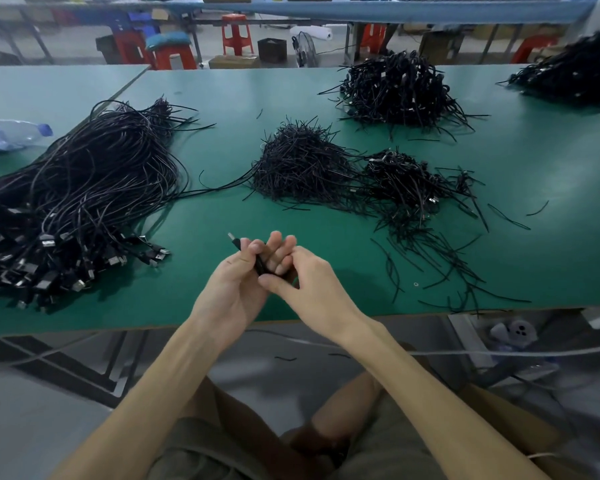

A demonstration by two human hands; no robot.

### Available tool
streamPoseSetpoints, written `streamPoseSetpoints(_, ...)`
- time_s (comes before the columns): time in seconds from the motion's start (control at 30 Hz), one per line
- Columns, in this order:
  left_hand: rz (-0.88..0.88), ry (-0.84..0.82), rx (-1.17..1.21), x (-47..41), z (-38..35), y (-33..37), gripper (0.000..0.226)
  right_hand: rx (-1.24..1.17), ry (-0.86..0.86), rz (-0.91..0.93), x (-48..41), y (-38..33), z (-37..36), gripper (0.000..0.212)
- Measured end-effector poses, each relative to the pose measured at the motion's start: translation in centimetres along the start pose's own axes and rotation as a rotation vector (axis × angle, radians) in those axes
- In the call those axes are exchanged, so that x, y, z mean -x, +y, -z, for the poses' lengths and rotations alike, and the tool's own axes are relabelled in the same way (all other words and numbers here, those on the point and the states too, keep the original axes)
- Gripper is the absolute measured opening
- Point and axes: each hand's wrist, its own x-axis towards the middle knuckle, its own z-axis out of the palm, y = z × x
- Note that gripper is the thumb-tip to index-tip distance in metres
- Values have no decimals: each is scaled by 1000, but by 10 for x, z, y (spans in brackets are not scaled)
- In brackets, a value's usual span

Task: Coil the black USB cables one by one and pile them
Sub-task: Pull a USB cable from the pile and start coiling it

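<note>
Black cable [259, 266], gathered into a short bundle, sits in the left hand [238, 289], whose fingers curl round it just above the near edge of the green table [187, 306]. Its metal plug [230, 236] pokes out past the fingertips. The right hand [312, 289] meets it from the other side, thumb and bent fingers pinching the lower part of the bundle. The fingers hide whether a tie is already round it.

This looks like the close of one coil: the loops are made and are being secured. The next move probably calls for a firm left-hand hold so the loops do not spring open while the right hand finishes the binding. The bundle can then go on a pile.

Farther out on the left lies a big sheaf of loose cables [84, 195], plugs toward the person. In the middle is a heap of short ties [298, 164], and touching its right side is a pile of coiled cables [406, 181]. A larger pile [399, 91] sits beyond that, and a plastic bottle [11, 135] lies at far left.
</note>
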Motion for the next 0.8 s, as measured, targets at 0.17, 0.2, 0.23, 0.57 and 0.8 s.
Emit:
streamPoseSetpoints(0.17, 48, -144, -197, -3, 12, 6, 34, -109, 70, -21, 4, 12, -2, 23)
streamPoseSetpoints(0.2, 52, -170, -214, -2, 13, 7, 36, -128, 70, -23, 5, 14, -3, 25)
streamPoseSetpoints(0.23, 53, -182, -217, -2, 14, 7, 38, -141, 71, -20, 6, 14, -5, 28)
streamPoseSetpoints(0.57, 10, -231, -278, -8, 17, 3, 34, -203, 74, -67, -9, 5, -11, 28)
streamPoseSetpoints(0.8, 4, -229, -734, -10, 25, 23, 31, 11, 84, 43, -7, 13, 0, 36)
